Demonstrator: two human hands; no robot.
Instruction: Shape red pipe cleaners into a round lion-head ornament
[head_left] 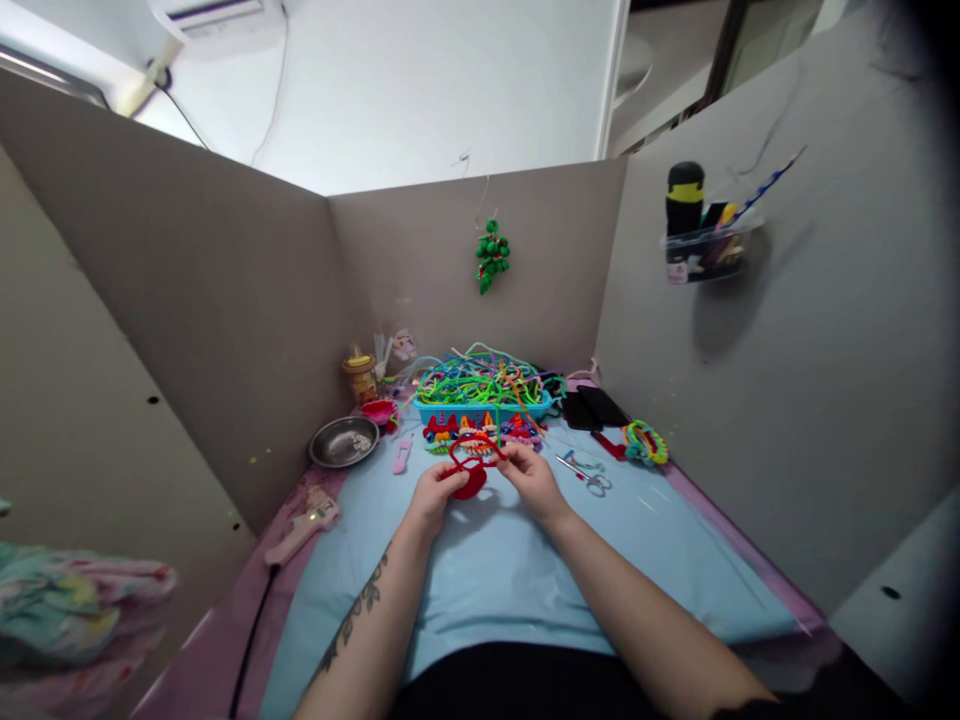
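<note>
Just above the blue table cover, a red pipe cleaner piece point(470, 485) hangs between my hands, with a coiled round part below and a bent loop above. My left hand point(435, 492) is closed on its left side, thumb and finger pinched together. On the right, my right hand point(531, 480) pinches a strand of the same red pipe cleaner. Behind the hands, small multicoloured pipe cleaner figures point(441, 434) stand in a row before a blue basket point(450, 411) of loose pipe cleaners point(487, 380).
Scissors point(592, 482) lie to the right, near coiled pipe cleaners point(646, 442) and dark phone-like slabs point(596, 408). At left are a metal bowl point(330, 452), a pink hair clip point(402, 456) and a glue gun point(304, 530) with its cord. Grey panels point(480, 320) enclose the table.
</note>
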